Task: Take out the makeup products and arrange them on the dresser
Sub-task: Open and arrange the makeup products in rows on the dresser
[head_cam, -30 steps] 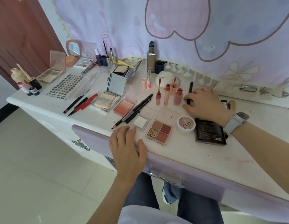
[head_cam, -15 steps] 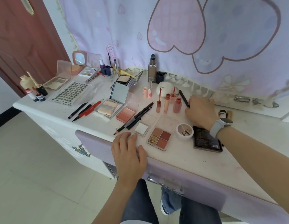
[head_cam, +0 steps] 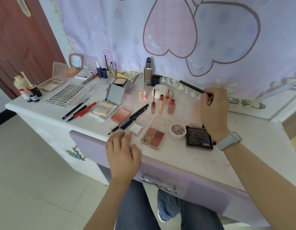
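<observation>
the right hand (head_cam: 214, 112) has lifted the black pencil (head_cam: 192, 87) off the dresser (head_cam: 185, 156) since a second ago, pinching it in curled fingers, tip slanting up-left above the pink tubes. a heart-print curtain (head_cam: 177, 30) hangs behind, a red door (head_cam: 19, 39) at left. the left hand (head_cam: 122, 155) lies flat, fingers relaxed, on the front edge beside a four-colour palette (head_cam: 153, 137).

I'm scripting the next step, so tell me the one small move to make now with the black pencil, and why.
Probably lower the black pencil and lay it beside the other pencils on the dresser. The right hand pinches it in the air above the back of the top, while the left hand rests flat on the front edge; the long slim items already lie grouped there.
</observation>
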Tool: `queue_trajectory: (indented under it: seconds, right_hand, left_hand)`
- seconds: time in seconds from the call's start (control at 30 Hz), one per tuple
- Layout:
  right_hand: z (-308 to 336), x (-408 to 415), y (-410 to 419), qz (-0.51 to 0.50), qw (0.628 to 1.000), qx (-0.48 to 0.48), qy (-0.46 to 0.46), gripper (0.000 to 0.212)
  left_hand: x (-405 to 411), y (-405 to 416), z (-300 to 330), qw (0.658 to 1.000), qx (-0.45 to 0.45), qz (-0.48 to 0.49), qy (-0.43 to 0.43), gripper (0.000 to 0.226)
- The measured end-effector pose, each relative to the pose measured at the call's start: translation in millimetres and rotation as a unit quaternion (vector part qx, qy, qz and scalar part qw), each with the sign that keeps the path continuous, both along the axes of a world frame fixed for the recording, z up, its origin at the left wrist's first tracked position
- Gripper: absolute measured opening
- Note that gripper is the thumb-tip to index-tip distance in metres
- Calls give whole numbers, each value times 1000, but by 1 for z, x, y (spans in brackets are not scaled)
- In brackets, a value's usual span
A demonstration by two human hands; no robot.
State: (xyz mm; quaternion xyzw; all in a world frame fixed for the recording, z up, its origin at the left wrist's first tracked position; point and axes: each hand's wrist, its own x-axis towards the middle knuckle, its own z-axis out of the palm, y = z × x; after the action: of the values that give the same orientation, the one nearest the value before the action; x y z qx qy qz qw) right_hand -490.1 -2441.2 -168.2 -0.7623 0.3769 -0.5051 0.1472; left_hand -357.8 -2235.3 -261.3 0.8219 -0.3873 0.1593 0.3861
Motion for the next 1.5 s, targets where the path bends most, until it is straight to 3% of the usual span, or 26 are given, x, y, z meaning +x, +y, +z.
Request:
queue_trajectory:
  seconds: [0.1,0.17,0.33,0.4,0.5,0.57,0.7,0.87,1.0,1.13,1.27,1.37,1.5]
  right_hand:
    - [6,-10,14,33,985,48,-162,15]
    - [11,-15,28,65,971,76,-218,15]
    - [11,-21,63,205,955,129,-172,16]
    - [6,-20,76,280,936,168,-132,20]
    - [0,-16,94,342,913,197,-100,20]
    - [-1,-14,101,365,897,226,-108,19]
    - [2,-12,99,382,882,262,-81,20]
    - [6,-11,101,435,864,252,-27,22]
    - [8,-11,97,443,841,297,-92,17]
    - [9,-14,92,444,831,315,-110,16]
    - [8,-13,84,412,851,314,-87,18]
    - [10,-13,70,352,870,319,-131,21]
    - [10,-9,55,309,882,318,-156,22]
  left_hand:
    - [-4,2,3,1000,-13,-5,25,41]
    - [-7,4,6,998,-29,-8,53,43]
    - [-18,13,28,969,-129,-24,210,30]
    - [-30,18,43,971,-124,-82,190,36]
    - [-49,20,58,978,-7,-186,99,42]
    - [-57,19,65,980,43,-184,57,38]
    - [-61,19,70,989,32,-143,1,29]
    - [-59,16,77,990,37,-139,4,40]
    - [-57,9,81,993,26,-117,7,35]
    - [-55,4,79,983,5,-154,100,31]
    - [-53,3,73,963,-6,-194,188,15]
    - [-39,9,72,946,8,-193,260,16]
    - [-7,17,68,964,15,-101,246,13]
